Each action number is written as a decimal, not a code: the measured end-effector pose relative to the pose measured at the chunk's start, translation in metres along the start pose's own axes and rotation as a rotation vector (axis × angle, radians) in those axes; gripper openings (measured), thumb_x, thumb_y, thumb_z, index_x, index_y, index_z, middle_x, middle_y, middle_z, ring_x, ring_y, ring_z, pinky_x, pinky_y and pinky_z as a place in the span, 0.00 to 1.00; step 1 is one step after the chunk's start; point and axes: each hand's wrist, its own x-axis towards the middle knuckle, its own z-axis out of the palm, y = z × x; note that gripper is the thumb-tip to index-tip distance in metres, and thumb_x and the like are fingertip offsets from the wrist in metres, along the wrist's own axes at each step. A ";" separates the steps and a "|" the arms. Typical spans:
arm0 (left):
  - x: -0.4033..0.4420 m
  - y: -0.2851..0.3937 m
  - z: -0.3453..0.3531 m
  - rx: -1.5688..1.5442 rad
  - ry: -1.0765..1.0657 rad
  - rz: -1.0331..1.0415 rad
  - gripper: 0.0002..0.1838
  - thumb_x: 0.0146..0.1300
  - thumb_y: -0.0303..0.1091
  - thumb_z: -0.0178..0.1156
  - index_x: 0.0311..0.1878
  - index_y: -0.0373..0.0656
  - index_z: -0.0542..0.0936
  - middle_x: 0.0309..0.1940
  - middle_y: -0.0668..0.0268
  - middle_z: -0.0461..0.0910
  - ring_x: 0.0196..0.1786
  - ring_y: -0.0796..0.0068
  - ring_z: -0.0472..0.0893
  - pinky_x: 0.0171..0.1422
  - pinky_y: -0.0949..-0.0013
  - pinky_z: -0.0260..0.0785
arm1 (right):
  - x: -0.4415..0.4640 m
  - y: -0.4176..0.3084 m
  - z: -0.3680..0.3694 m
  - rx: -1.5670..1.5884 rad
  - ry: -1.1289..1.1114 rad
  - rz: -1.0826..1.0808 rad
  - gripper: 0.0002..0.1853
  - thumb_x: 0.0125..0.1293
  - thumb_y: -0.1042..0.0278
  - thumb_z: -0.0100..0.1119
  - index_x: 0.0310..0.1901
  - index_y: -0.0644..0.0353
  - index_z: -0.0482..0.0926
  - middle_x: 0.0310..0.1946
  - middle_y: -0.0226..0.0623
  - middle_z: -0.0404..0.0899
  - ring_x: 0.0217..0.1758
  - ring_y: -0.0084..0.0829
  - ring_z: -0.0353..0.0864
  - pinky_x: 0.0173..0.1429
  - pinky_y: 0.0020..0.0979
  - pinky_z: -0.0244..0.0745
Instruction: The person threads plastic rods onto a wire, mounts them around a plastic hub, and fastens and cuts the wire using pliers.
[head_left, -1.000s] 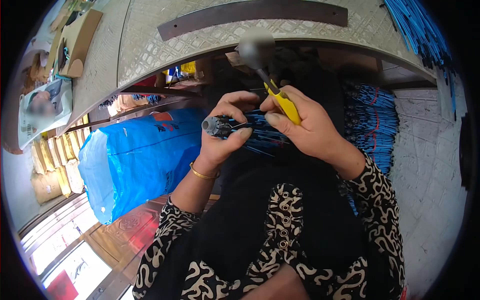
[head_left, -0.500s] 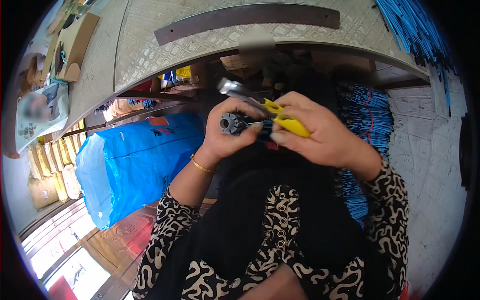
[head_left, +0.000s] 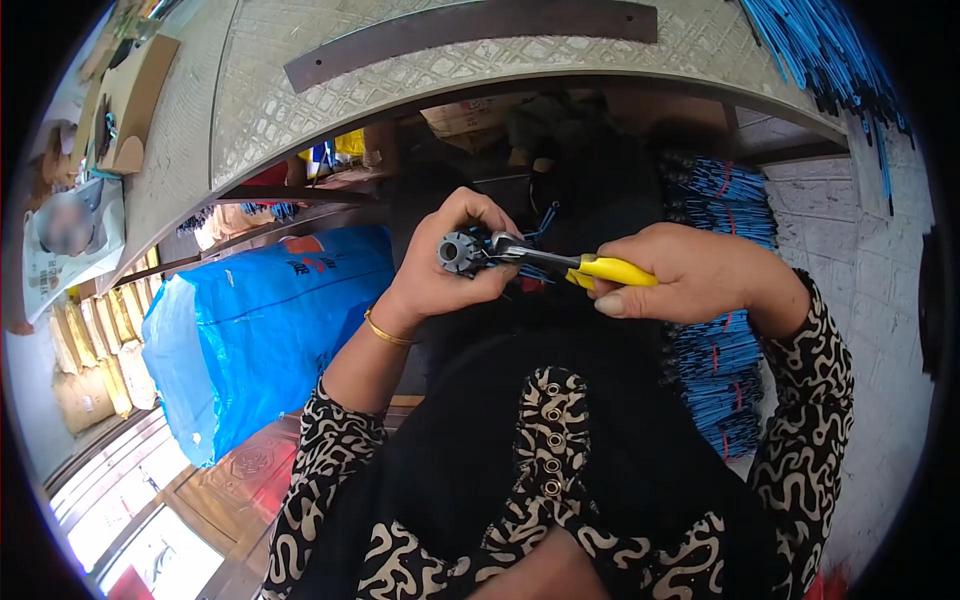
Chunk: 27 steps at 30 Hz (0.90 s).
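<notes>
My left hand is wrapped round a dark grey notched hub with a round hole in its end. Thin blue rods show behind those fingers, partly hidden. In my right hand is a pair of pliers with yellow handles and a metal head. The jaws lie right beside the hub, at my left fingertips and thumb. Whether they grip a small piece there I cannot tell. Both hands are above my lap, in front of the table edge.
A patterned table bears a curved brown metal strip and, at the right, blue rods with black ends. Bundled blue rods stand at the right below. A large blue bag is at the left; a cardboard box lies further back.
The pliers have swung from pointing up and left to nearly level, their head now at the hub. My right hand has moved right and turned. The left hand keeps holding the hub.
</notes>
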 end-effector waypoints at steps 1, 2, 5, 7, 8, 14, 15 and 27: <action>0.000 -0.001 0.000 0.013 -0.012 0.002 0.17 0.43 0.22 0.61 0.35 0.42 0.66 0.29 0.62 0.75 0.38 0.70 0.77 0.48 0.67 0.71 | -0.001 0.000 0.000 -0.016 0.002 -0.013 0.21 0.65 0.54 0.53 0.46 0.66 0.75 0.28 0.45 0.78 0.31 0.39 0.78 0.38 0.35 0.71; 0.000 0.000 0.001 0.024 -0.021 -0.002 0.16 0.43 0.22 0.62 0.35 0.42 0.67 0.30 0.63 0.75 0.38 0.71 0.77 0.48 0.67 0.71 | -0.002 0.000 0.000 -0.033 0.005 -0.025 0.21 0.65 0.54 0.53 0.46 0.66 0.75 0.28 0.46 0.78 0.31 0.39 0.78 0.38 0.35 0.71; 0.002 0.002 0.001 0.070 -0.053 0.022 0.16 0.43 0.22 0.62 0.34 0.43 0.67 0.32 0.63 0.74 0.39 0.71 0.77 0.47 0.69 0.71 | -0.005 -0.005 0.000 -0.094 0.011 0.016 0.21 0.65 0.54 0.53 0.45 0.67 0.75 0.27 0.45 0.78 0.30 0.39 0.78 0.36 0.36 0.71; 0.004 0.001 0.000 0.118 -0.079 0.083 0.15 0.43 0.22 0.62 0.34 0.43 0.68 0.34 0.63 0.73 0.39 0.72 0.78 0.47 0.70 0.71 | -0.006 -0.009 -0.002 -0.103 -0.004 0.041 0.20 0.65 0.54 0.53 0.44 0.67 0.75 0.27 0.45 0.78 0.29 0.40 0.78 0.36 0.36 0.71; 0.004 0.001 0.000 0.103 -0.079 0.072 0.15 0.43 0.22 0.62 0.33 0.43 0.69 0.34 0.63 0.72 0.39 0.72 0.78 0.47 0.70 0.71 | -0.007 -0.010 -0.003 -0.107 -0.012 0.054 0.20 0.65 0.54 0.53 0.43 0.67 0.75 0.27 0.44 0.78 0.29 0.40 0.78 0.35 0.36 0.71; 0.002 0.003 0.002 0.077 -0.082 0.027 0.13 0.42 0.22 0.62 0.31 0.43 0.69 0.35 0.64 0.70 0.39 0.72 0.78 0.47 0.70 0.72 | -0.009 -0.006 0.004 -0.226 0.090 -0.052 0.19 0.65 0.53 0.55 0.39 0.65 0.74 0.24 0.41 0.76 0.26 0.38 0.77 0.33 0.33 0.70; 0.002 0.003 0.003 0.071 -0.077 0.018 0.13 0.42 0.22 0.62 0.31 0.42 0.69 0.34 0.64 0.70 0.39 0.72 0.78 0.47 0.70 0.72 | -0.008 -0.006 0.004 -0.226 0.094 -0.049 0.18 0.65 0.53 0.55 0.39 0.64 0.74 0.24 0.40 0.76 0.26 0.37 0.77 0.33 0.33 0.70; -0.004 -0.002 -0.007 -0.094 -0.096 -0.055 0.14 0.42 0.24 0.64 0.29 0.42 0.69 0.32 0.65 0.71 0.36 0.73 0.74 0.44 0.71 0.69 | 0.066 0.087 0.069 0.608 0.128 -0.140 0.19 0.64 0.51 0.59 0.40 0.63 0.79 0.29 0.32 0.80 0.31 0.22 0.79 0.38 0.25 0.74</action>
